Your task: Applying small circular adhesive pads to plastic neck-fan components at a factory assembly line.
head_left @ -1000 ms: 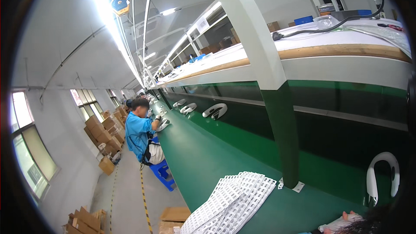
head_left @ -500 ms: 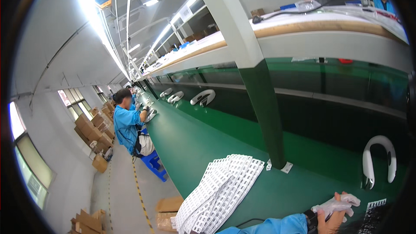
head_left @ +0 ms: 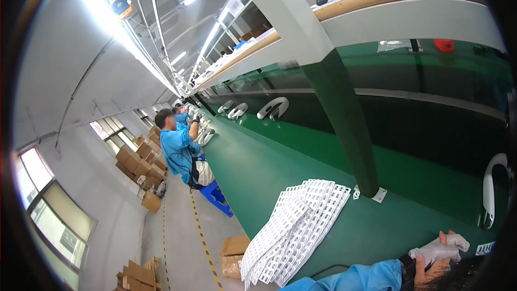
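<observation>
A thin whitish glove [head_left: 431, 251] covers my left hand [head_left: 456, 241], which reaches in from a blue sleeve with a black band at the wrist. The gloved fingers point right and look loosely bent, with nothing visible in them. Bare fingers and a thumb, apparently my right hand [head_left: 431, 275], wrap around the gloved hand from below; dark strands hide the rest of that hand. Just right of the fingers lies a small white slotted strip [head_left: 485, 248]. Left of my hands, a fanned pile of white perforated sheets [head_left: 296, 226] lies on the green bench [head_left: 245, 183].
A green-and-white post [head_left: 344, 113] stands on the bench, below a raised shelf [head_left: 398, 8]. A white curved handle-shaped part [head_left: 490, 191] stands at right; similar parts [head_left: 273, 108] lie farther along. A co-worker in blue [head_left: 177, 148] sits at the bench's left edge. Cardboard boxes [head_left: 235, 246] are on the floor.
The view has shifted, so the bench, sheets and post sit differently in the picture. My hands appear farther right and remain together; the gloved fingers look more bent.
</observation>
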{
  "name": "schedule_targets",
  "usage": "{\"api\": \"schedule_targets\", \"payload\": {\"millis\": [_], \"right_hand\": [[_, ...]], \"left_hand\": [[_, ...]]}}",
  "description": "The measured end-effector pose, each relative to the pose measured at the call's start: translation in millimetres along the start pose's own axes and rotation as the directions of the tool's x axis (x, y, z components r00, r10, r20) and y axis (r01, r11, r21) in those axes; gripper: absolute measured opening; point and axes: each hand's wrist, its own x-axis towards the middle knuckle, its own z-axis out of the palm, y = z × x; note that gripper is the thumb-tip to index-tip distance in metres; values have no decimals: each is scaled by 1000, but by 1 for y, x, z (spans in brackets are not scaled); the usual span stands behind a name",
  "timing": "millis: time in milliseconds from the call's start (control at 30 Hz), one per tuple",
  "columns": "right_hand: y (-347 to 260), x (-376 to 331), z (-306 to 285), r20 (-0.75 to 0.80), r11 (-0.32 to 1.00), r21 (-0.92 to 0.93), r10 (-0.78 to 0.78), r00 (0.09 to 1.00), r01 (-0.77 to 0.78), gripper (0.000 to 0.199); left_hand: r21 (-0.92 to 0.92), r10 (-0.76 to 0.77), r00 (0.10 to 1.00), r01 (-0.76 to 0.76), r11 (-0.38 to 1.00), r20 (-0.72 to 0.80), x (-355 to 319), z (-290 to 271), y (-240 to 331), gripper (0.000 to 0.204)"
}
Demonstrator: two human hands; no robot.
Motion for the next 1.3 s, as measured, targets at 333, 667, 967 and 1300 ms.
{"api": "schedule_targets", "payload": {"millis": [333,667,967,1300], "right_hand": [[42,-24,31,-36,996,90,32,999,-28,69],[39,-4,22,-162,933,-30,-357,920,358,65],[38,-15,20,-89,985,69,-149,985,155,67],[37,-24,28,4,980,184,75,997,-75,71]], "left_hand": [[-68,-58,998,58,996,1,5,7,-3,70],[-116,-114,993,113,987,0,11,12,-2,71],[-166,-163,986,164,972,19,20,15,-3,72],[-196,-224,974,227,954,38,27,11,-3,72]]}}
